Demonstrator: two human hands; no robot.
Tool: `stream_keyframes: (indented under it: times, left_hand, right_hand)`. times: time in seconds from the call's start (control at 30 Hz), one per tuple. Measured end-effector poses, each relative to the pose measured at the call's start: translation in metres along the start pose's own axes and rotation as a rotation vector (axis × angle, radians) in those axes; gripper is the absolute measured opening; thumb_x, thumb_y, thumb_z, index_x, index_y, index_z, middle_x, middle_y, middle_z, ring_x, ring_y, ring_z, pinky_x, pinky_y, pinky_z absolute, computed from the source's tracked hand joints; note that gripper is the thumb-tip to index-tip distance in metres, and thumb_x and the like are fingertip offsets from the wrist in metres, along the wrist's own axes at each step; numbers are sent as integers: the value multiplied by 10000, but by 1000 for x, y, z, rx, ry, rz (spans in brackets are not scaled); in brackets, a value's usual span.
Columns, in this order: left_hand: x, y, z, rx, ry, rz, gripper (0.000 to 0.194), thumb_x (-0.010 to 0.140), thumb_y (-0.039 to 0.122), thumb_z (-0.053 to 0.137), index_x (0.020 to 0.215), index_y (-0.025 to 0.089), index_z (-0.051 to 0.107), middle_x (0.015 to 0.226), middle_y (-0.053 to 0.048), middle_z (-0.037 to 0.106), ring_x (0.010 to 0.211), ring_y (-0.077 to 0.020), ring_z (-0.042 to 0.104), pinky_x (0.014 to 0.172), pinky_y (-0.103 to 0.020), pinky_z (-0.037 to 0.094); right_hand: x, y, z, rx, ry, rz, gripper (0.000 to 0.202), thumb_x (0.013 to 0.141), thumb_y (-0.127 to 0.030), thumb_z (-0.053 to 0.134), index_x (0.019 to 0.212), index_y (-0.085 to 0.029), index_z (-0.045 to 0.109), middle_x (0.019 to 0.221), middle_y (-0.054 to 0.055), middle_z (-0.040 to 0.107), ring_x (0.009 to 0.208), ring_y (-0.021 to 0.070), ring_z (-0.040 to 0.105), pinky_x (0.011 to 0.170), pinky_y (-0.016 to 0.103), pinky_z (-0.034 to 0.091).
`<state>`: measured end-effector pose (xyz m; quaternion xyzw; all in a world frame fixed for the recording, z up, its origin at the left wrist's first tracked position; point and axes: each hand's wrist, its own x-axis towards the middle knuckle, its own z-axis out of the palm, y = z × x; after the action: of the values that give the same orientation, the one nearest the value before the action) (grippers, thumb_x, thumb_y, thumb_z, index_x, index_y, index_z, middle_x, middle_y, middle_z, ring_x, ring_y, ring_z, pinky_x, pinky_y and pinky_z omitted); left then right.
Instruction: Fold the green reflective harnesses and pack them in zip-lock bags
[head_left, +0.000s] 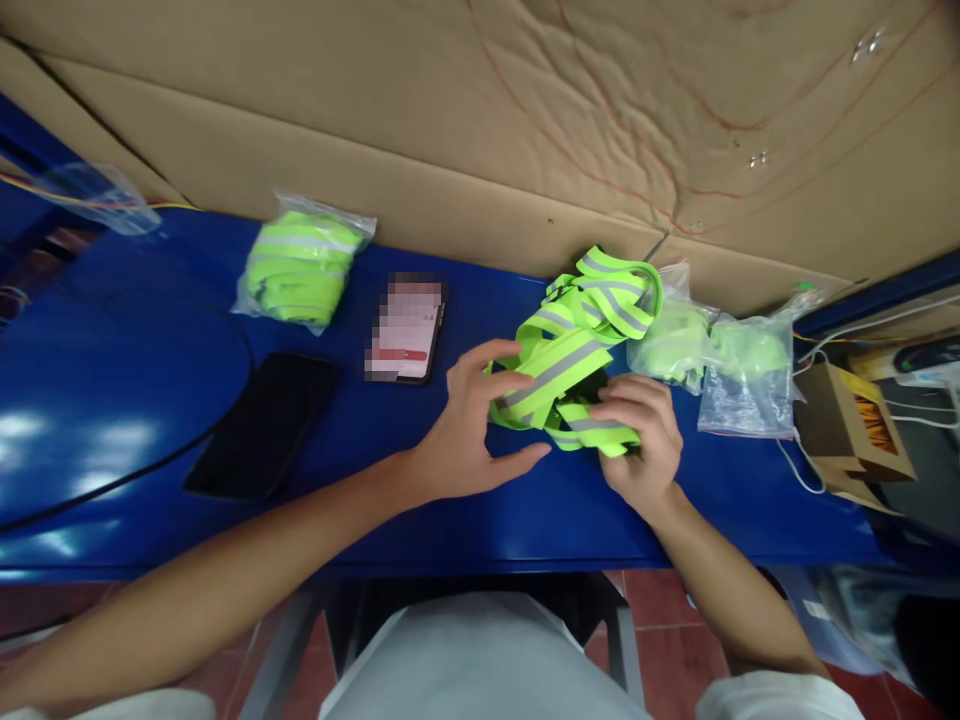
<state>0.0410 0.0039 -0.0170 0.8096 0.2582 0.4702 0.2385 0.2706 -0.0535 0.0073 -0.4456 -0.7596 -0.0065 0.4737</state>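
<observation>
Head: strap (564, 371) partly behind right fingers (639, 396)

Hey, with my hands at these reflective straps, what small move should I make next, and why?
Perhaps close your left hand gently on the reflective straps to steady them. Its thumb stands apart from its fingers, while your right hand holds a section at the near side. The rest lies in overlapping loops, so a second hold would likely limit shifting.

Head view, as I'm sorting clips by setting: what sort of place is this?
Probably a small workshop or packing station: a blue table backed by cardboard sheeting, loose green reflective straps, and similar green material in a clear bag.
</observation>
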Motion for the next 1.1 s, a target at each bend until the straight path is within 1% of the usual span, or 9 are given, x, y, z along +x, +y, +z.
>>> stream_keyframes:
  times: [0.13,0.27,0.4,0.6,0.73,0.83,0.93,1.0,1.1]
  left_hand:
    - [3,-3,-1,-146,-72,-90,797,896,338,760,1534,291,284,1551,-157,436,1463,-306,482,1191,-496,499]
    - [5,-2,-3,-143,-84,-127,757,882,384,799,1508,257,393,1499,-149,510,1435,-310,507,1214,-488,473]
    - [10,-1,-7,-360,-97,-358,558,835,483,836,1265,224,593,1064,-36,683,930,-176,679,791,-277,598]
    - [15,-6,-6,-466,129,-659,441,754,392,876,1052,194,618,923,7,670,788,-129,621,669,-221,535]
    - [9,-13,2,-540,106,-732,497,808,342,814,1184,244,505,1109,-23,651,939,-160,673,773,-273,603]
    - [5,-14,1,-304,162,-546,637,867,346,764,1358,291,362,1406,-102,525,1186,-218,642,931,-374,624]
    - [6,-8,-6,126,271,-154,543,910,272,731,1366,320,440,1579,-100,375,1446,-291,480,1133,-479,532]
    - [8,-2,-12,298,192,59,422,935,170,669,1306,325,540,1548,-76,452,1486,-286,456,1194,-497,470]
    - [12,2,-14,310,-43,93,372,967,127,588,1309,272,566,1373,-77,654,1344,-237,611,1158,-465,484]
  right_hand:
    - [-6,-1,3,-35,-52,-87,289,924,-193,700,1114,-408,730,1086,60,618,1103,295,684,922,518,640]
    - [-12,1,5,73,-81,-63,422,926,-138,686,1239,-419,705,1200,65,558,1217,310,668,1038,546,625]
    - [-9,4,1,129,-78,-29,498,918,-136,670,1328,-418,655,1253,73,558,1277,323,642,1103,581,580]
    - [-4,-1,1,86,-431,60,762,779,-499,869,1442,-373,515,1634,104,323,1520,442,391,1213,670,419]
    - [-2,-1,10,200,-219,213,553,906,-483,766,1363,-335,491,1472,127,524,1433,362,514,1178,616,461]
    - [-1,3,13,324,-109,320,395,964,-325,693,1294,-309,477,1418,126,555,1419,303,531,1125,529,517]
    - [-1,5,12,397,-103,355,373,942,-240,696,1249,-306,495,1432,110,516,1415,264,519,1084,449,540]
    - [-2,3,10,439,-135,373,316,952,-199,658,1208,-304,505,1347,90,542,1318,230,573,1034,404,553]
    - [-3,0,8,498,-230,384,201,969,-175,592,1111,-287,503,1212,68,563,1163,207,614,928,365,564]
